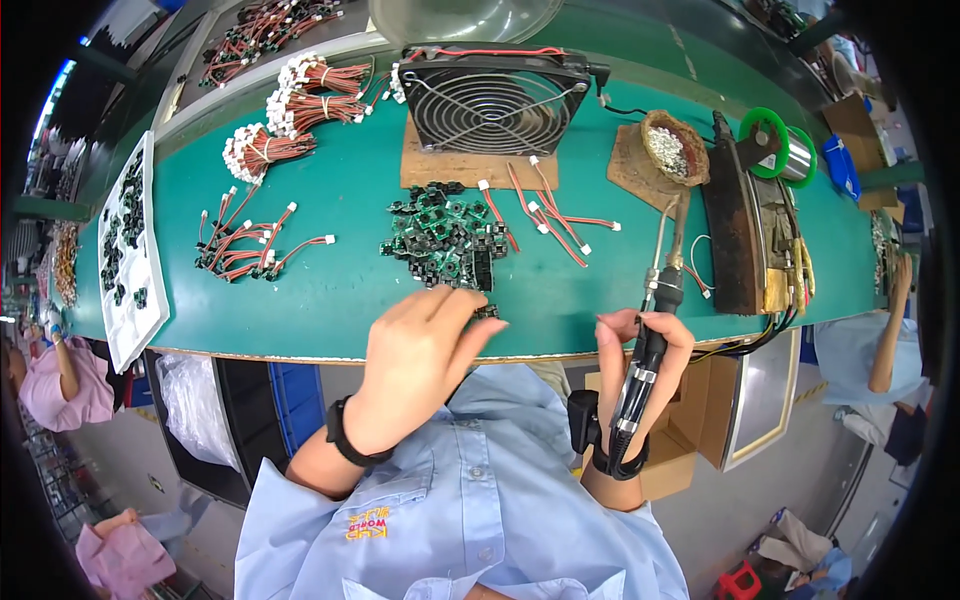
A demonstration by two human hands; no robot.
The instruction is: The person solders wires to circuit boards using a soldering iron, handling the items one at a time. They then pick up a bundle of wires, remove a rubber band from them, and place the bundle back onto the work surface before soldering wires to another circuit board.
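Observation:
My left hand (415,345) is at the near side of a heap of small green-and-black circuit boards (440,235). Its thumb and index finger close around one small circuit board (487,312) close to the table edge. Over on the right, my right hand (670,345) grips a soldering iron (648,365) with a thin metal feed tube alongside. The iron's tip points up and away, just below a round bowl of pale granules (668,148). Several loose red-and-black wires with white connectors (550,215) lie between the heap and the iron.
Behind the heap stands a black fan (495,105) on a wooden board. Wire bundles (265,150) and wired boards (250,245) lie to the left, beside a white tray (140,320) of boards. At right are a dark metal block (733,235) and a solder spool (798,158).

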